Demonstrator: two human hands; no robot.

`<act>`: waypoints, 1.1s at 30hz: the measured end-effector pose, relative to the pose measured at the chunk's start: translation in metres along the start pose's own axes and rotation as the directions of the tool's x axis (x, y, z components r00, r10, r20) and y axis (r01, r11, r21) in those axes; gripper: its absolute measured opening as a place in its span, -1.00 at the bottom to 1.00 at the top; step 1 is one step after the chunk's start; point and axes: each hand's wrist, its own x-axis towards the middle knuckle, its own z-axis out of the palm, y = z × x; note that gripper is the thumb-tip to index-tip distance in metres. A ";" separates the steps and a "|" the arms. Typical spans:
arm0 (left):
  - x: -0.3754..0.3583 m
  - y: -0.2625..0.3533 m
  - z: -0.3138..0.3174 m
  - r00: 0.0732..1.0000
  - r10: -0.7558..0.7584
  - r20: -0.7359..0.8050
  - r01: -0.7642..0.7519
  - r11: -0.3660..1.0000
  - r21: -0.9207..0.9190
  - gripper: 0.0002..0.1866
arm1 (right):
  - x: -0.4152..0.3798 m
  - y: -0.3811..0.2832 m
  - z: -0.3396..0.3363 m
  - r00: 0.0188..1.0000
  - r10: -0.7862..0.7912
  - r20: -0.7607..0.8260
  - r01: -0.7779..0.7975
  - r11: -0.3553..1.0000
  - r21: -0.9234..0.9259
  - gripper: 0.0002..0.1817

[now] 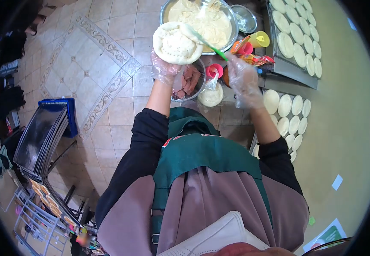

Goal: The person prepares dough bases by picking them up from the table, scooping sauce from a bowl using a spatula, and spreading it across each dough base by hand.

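My left hand (165,70), in a clear plastic glove, holds up a round of pale dough (177,42) with a raised rim and a dimpled middle. Also gloved, my right hand (244,81) is closed around the handle of a green spatula (214,48). The spatula's blade reaches the upper right edge of the dough; whether it touches cannot be made out. Behind the dough is a large metal bowl (235,32) of creamy pale filling (189,10). Below my left hand, a clear tub holds brownish-pink pieces (189,81).
Trays of flat dough rounds (285,45) (285,105) stand on the right. Near my right hand are a pink cup (214,70), a yellow cup (260,39), orange packets (253,59) and a bag of white stuff (211,94). Stacked dark trays (39,136) stand at left.
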 end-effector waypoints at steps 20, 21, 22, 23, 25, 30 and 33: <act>-0.016 -0.043 0.050 0.998 -0.017 0.062 0.005 0.984 0.178 -0.43 | -0.048 -0.063 -0.043 0.974 0.121 -0.190 -0.129 0.991 -0.026 -0.74; -0.015 -0.045 0.049 0.998 -0.019 0.065 0.007 0.984 0.180 -0.43 | -0.049 -0.065 -0.038 0.974 0.061 -0.219 -0.070 0.997 -0.037 -0.71; -0.012 -0.046 0.046 0.999 -0.010 0.046 0.000 0.977 0.213 -0.43 | -0.051 -0.068 -0.037 0.973 0.059 -0.223 -0.068 0.997 -0.036 -0.71; -0.011 -0.046 0.043 1.000 0.001 0.023 -0.006 0.969 0.245 -0.43 | -0.055 -0.075 -0.037 0.987 0.060 -0.150 -0.070 0.996 -0.060 -0.69; -0.015 -0.045 0.043 1.000 -0.006 0.021 0.001 0.969 0.246 -0.42 | -0.063 -0.081 -0.034 0.995 0.019 -0.095 -0.026 0.997 -0.076 -0.64; -0.019 -0.036 0.041 0.987 -0.097 0.132 0.069 0.977 0.204 -0.40 | -0.071 -0.086 -0.048 0.999 -0.021 -0.040 0.019 0.998 -0.062 -0.64; -0.018 -0.031 0.043 0.975 -0.136 0.173 0.118 0.987 0.107 -0.40 | -0.069 -0.072 -0.055 0.989 -0.009 -0.145 0.013 1.000 0.028 -0.71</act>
